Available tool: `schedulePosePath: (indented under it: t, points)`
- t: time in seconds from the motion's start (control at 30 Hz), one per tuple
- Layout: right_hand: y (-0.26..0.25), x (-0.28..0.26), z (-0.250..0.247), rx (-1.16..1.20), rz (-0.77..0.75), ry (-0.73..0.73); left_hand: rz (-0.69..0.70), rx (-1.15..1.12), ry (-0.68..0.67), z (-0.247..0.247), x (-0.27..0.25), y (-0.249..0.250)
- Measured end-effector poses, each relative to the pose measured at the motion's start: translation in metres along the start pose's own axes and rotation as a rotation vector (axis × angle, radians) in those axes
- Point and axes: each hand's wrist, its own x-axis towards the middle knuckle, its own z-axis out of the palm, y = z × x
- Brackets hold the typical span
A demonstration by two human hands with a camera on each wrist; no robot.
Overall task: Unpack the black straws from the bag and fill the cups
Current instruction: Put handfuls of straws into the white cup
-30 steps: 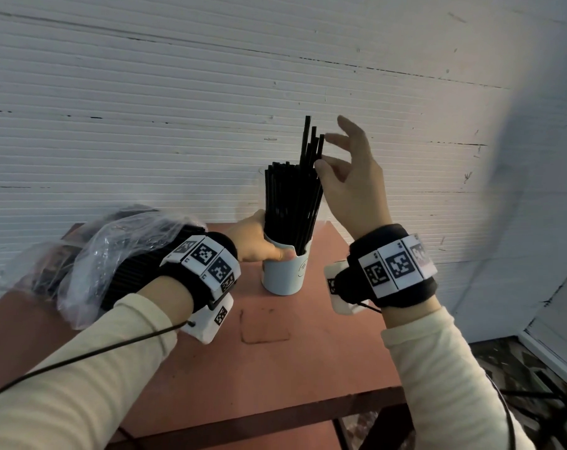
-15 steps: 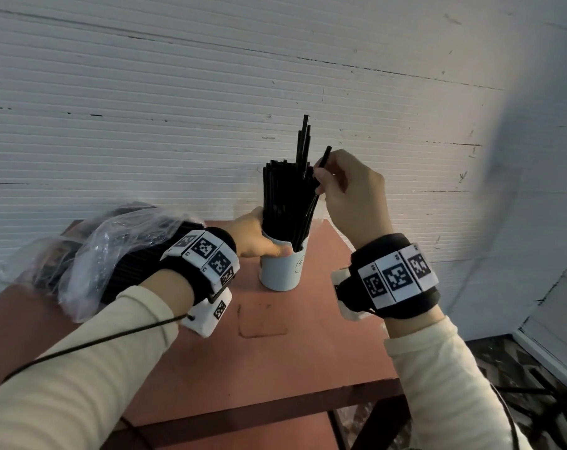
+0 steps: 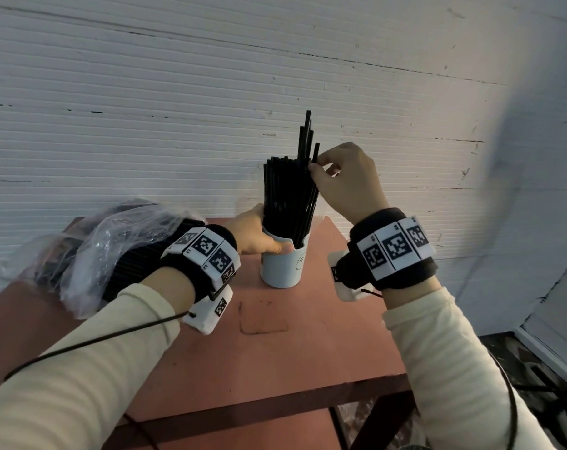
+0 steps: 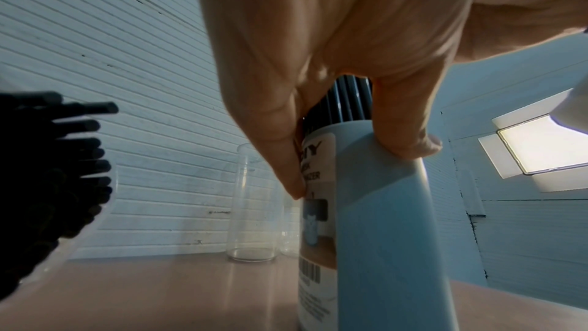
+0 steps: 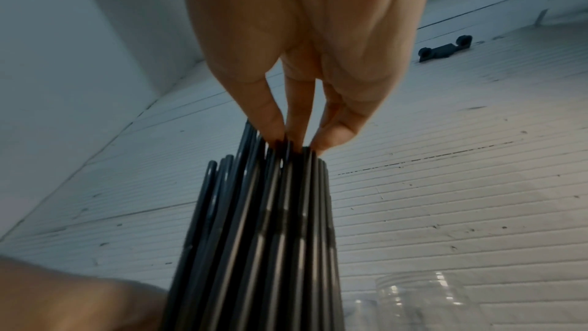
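Observation:
A pale blue cup (image 3: 282,266) stands on the reddish table (image 3: 275,358), packed with upright black straws (image 3: 287,196). A few straws stick up higher than the rest. My left hand (image 3: 272,245) grips the cup at its rim; in the left wrist view the thumb and fingers of that left hand (image 4: 350,165) wrap the cup (image 4: 385,223). My right hand (image 3: 313,165) pinches the top of one raised straw at the bundle's right side. The right wrist view shows my right hand (image 5: 296,140) with its fingertips on the straws (image 5: 264,235). A clear plastic bag (image 3: 113,241) holding more black straws lies at the left.
Behind the blue cup stands an empty clear cup (image 4: 251,203), also seen as the clear cup (image 5: 423,296) at the lower right. A white ribbed wall (image 3: 210,108) backs the table. The table's front edge (image 3: 275,407) and right edge drop to the floor.
My right hand, with fingers spread beside the straws a second ago, has closed on one raised straw and brought it from a tilt to nearly upright against the bundle. The left hand has stayed on the cup.

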Motion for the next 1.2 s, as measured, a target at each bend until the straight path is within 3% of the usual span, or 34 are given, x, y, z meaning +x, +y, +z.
schedulePosePath:
  t: [0.17,0.43,1.07,1.2]
  points:
    - [-0.006,-0.001,-0.001,0.138,-0.133,0.05,-0.021,0.007,-0.018,-0.002,-0.002,0.0]
    - [0.0,0.006,0.003,0.202,-0.137,0.118,0.001,0.001,-0.033,-0.003,-0.003,0.0]
    - [0.003,-0.002,0.003,0.189,-0.032,0.013,0.006,-0.011,-0.028,-0.002,-0.005,0.002]
    - [-0.008,-0.002,0.001,0.318,-0.135,0.071,-0.001,-0.012,-0.014,-0.001,-0.004,0.004]
